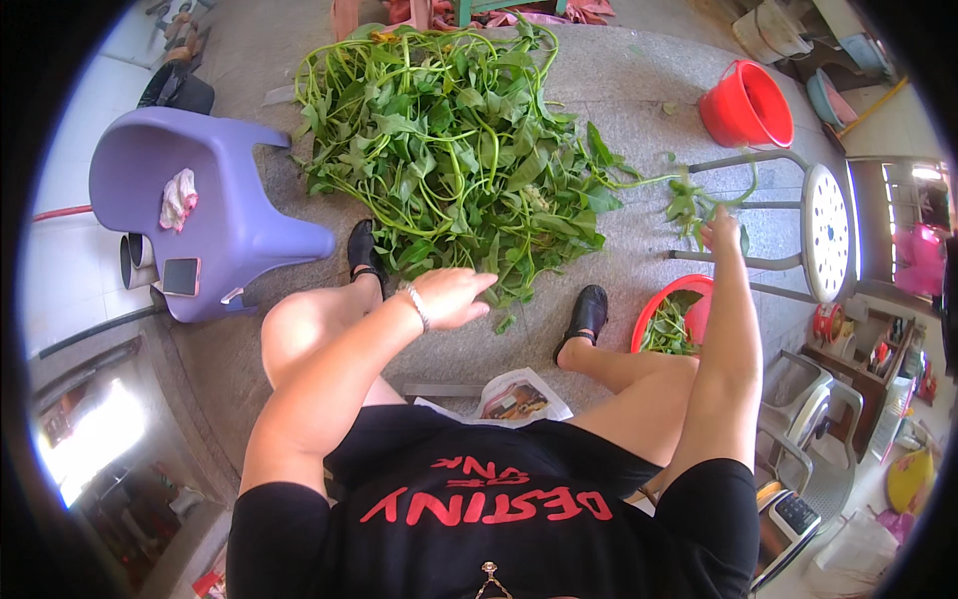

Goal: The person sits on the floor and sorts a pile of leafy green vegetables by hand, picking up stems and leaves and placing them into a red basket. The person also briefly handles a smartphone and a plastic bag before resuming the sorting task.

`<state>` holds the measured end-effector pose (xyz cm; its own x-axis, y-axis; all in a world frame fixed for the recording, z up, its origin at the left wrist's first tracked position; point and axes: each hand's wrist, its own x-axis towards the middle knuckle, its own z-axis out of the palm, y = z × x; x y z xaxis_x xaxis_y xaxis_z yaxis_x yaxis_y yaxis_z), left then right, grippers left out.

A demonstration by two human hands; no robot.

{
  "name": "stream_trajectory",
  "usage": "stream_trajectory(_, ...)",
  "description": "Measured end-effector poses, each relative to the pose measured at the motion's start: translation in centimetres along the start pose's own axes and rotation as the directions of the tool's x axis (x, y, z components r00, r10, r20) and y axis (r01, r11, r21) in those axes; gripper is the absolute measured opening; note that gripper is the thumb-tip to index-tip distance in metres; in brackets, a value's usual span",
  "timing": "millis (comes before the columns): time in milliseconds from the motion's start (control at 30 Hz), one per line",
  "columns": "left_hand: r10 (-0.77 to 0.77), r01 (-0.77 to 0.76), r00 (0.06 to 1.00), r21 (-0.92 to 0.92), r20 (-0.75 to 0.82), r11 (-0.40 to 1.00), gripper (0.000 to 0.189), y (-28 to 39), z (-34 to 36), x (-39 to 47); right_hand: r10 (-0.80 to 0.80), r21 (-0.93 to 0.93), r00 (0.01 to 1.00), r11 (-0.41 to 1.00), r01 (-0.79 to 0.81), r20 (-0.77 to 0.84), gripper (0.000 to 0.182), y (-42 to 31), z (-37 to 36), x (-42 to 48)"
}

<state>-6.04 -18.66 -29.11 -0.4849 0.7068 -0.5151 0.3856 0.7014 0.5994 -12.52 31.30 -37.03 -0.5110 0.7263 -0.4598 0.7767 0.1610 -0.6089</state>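
Note:
A large heap of leafy green vine stems lies on the stone floor in front of me. My left hand, with a bracelet at the wrist, hovers over the near edge of the heap. Its fingers point right, the thumb stands apart, and nothing shows in its grip. Out to the right, my right hand grips a leafy stem near the legs of a round stool. Below that hand, a red basin holds picked leaves and stems; my right forearm and leg partly cover it.
At left, a purple plastic chair carries a crumpled cloth and a phone. The metal stool lies on the right beside a red bucket. A printed paper lies between my legs.

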Motion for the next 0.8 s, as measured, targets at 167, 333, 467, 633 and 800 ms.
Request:
stream_trajectory(167,0.042,-0.041,0.997,0.025,-0.060,0.999,0.047,0.4,0.0,-0.4,-0.506,-0.470,0.839,0.702,0.535,0.200,0.036,5.5,9.5,0.8)
stream_trajectory(333,0.058,-0.060,0.997,-0.035,-0.048,0.998,0.048,0.9,-0.5,-1.2,-0.552,-0.547,0.806,0.616,0.567,0.213,0.040,2.1,17.3,-3.3)
stream_trajectory(467,0.013,-0.013,1.000,-0.016,-0.007,1.000,0.049,1.1,-1.6,-1.0,-0.689,-0.613,0.636,0.346,0.711,0.349,0.048,0.0,21.3,-1.5)
stream_trajectory(633,0.015,-0.013,0.999,-0.044,0.043,0.999,0.049,1.5,-2.6,-0.5,-0.564,-0.638,0.662,0.282,0.717,0.494,0.067,0.9,27.9,-3.4)
stream_trajectory(800,0.001,0.002,0.999,-0.069,0.040,0.998,0.052,1.4,-2.6,-0.3,-0.424,-0.512,0.728,0.521,0.683,0.539,0.072,6.6,31.8,-11.2)
